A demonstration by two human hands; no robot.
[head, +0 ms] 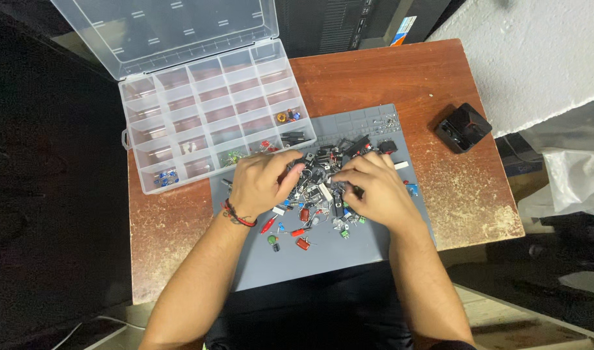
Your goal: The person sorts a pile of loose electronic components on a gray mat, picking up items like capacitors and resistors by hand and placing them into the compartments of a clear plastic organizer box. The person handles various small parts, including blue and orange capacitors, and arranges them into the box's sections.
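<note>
- Head view looks straight down on both forearms reaching forward over a grey work mat (349, 253) on a worn red-brown table (387, 78).
- Left hand (261, 181), a red cord at its wrist, lies palm down with fingers curled into the pile of small electronic parts (316, 194); whether it pinches one I cannot tell.
- Right hand (374, 191) mirrors it, fingertips bent into the same pile; its grip is hidden too.
- Pile sits mid-mat, stretched left to right, loose red, blue and green pieces scattered toward the person.
- Clear compartment box (212, 116) lies open just beyond the left hand, its long side slanting, lid tipped back.
- Small black box (463, 127) rests well apart at the right; bare mat lies nearer the person.
</note>
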